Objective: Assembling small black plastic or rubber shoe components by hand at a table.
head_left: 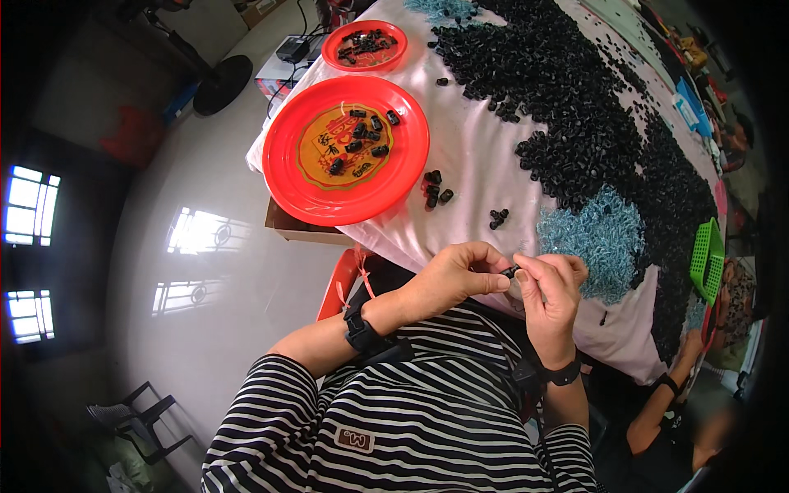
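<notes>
My left hand [462,281] and my right hand [552,289] meet over the near edge of the table, in front of my striped shirt. Between their fingertips is a small black plastic part [510,271], pinched from both sides; its exact kind is too small to tell. Just beyond the hands lie a few black parts [499,218] in a little cluster. A second small group of black parts [436,190] rests farther left. Beside my right hand spreads a pile of small light-blue clear pieces [596,238].
A large red plate [283,185] with several black parts sits at the left edge, and a smaller red dish [332,54] stands behind it. Black parts heap [567,99] across the pink cloth. A green basket [707,259] is at right, near another person's arm [662,398].
</notes>
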Tool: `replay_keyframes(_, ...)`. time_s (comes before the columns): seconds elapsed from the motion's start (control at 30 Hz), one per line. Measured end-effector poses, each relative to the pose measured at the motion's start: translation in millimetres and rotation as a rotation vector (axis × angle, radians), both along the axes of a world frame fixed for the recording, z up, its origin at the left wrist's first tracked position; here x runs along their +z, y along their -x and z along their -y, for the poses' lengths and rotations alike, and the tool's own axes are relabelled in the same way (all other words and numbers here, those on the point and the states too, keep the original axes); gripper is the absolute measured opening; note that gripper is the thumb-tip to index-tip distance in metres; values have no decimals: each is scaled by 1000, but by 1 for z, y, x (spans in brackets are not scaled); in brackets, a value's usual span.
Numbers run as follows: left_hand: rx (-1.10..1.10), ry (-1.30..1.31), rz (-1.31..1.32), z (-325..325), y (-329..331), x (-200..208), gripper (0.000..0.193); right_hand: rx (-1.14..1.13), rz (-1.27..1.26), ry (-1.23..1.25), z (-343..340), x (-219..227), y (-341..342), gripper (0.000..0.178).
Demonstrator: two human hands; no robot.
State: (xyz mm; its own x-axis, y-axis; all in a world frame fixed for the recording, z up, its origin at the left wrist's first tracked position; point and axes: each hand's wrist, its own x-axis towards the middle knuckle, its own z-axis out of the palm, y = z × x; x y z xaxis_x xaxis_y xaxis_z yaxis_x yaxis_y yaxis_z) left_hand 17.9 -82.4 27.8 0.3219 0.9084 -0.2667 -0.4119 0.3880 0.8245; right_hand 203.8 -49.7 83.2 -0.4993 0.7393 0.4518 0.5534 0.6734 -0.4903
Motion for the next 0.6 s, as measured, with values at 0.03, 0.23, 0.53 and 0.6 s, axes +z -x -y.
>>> replay_keyframes(0.03, 0, 1, 0, 0, 0, 1, 25, 7, -1, 2, 0, 0, 0, 19)
replay_keyframes(0.23, 30, -13, -78, 2, -2, 4, 24, -18, 10, 125, 0, 1, 1, 20)
replay_keyframes(0.53, 17, 91, -101, 1, -1, 8, 25, 51, 272, -48, 5, 7, -3, 37)
replay_keyframes(0.6, 18, 142, 8, 1, -1, 5, 24, 49, 291, -49, 9, 15, 2, 41)
